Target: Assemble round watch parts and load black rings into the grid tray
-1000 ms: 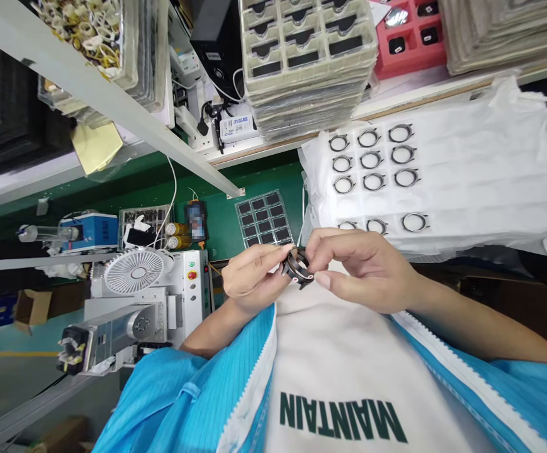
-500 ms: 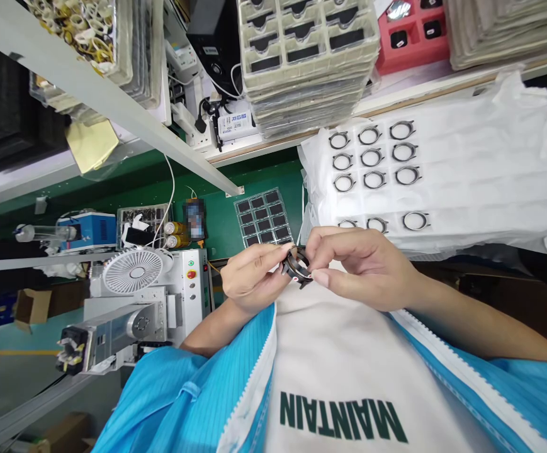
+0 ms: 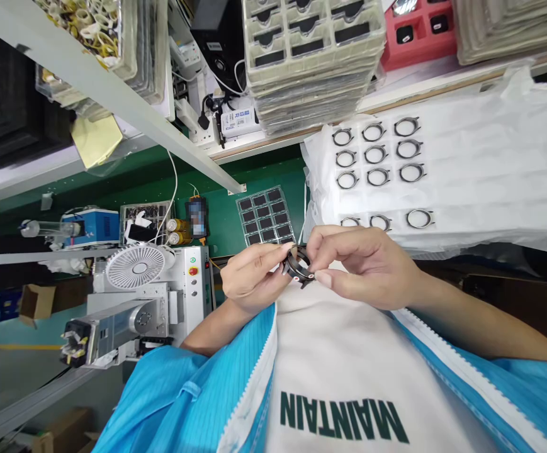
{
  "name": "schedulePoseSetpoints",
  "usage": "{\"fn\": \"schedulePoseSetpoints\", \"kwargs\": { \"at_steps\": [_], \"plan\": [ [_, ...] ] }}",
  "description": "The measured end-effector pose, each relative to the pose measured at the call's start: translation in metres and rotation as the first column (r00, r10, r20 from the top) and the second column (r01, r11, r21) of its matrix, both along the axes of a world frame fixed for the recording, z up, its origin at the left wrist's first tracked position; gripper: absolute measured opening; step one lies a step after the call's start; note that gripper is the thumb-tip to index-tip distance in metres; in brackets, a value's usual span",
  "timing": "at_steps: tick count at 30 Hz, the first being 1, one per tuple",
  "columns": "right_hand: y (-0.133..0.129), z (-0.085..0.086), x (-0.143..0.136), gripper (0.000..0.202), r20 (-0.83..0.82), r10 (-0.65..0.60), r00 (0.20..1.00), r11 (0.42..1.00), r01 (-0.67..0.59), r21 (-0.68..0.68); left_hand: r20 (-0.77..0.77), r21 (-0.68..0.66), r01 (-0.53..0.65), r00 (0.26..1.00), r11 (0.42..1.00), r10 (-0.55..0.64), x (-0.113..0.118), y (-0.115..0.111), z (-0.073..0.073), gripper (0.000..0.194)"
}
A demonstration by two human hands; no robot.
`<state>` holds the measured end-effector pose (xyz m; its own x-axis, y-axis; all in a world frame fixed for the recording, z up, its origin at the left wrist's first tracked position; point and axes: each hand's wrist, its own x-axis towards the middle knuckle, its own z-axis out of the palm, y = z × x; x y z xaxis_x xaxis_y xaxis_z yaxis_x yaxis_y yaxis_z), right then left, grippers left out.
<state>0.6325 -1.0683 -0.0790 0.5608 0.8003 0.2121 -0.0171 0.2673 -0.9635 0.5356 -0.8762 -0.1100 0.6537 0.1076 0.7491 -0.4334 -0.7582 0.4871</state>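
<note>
Left hand [image 3: 253,277] here, fingertips closed on dark ring [image 3: 298,272], pinching its left side. Right hand [image 3: 370,267] in too, thumb and forefinger closed at ring's right rim. And ring's up off table, tilted, right between both hands, over white shirt [image 3: 339,352]! Beyond right hand, more rings [image 3: 420,227] lying in rows on white sheet [image 3: 490,189]. Clear tray [image 3: 266,217] with dark rectangles flat on green surface [image 3: 219,220], fan [image 3: 135,267] off left.
</note>
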Motion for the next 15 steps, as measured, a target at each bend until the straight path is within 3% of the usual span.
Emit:
{"fn": "schedulePoseSetpoints", "kwargs": {
  "at_steps": [15],
  "plan": [
    [-0.0015,-0.0003,-0.0047,0.008,-0.055,0.003,0.998,1.000,-0.001,0.026,0.055,-0.073,0.024,0.998,0.997,-0.020,-0.0012,-0.0043,-0.0025,0.025]
  ]
}}
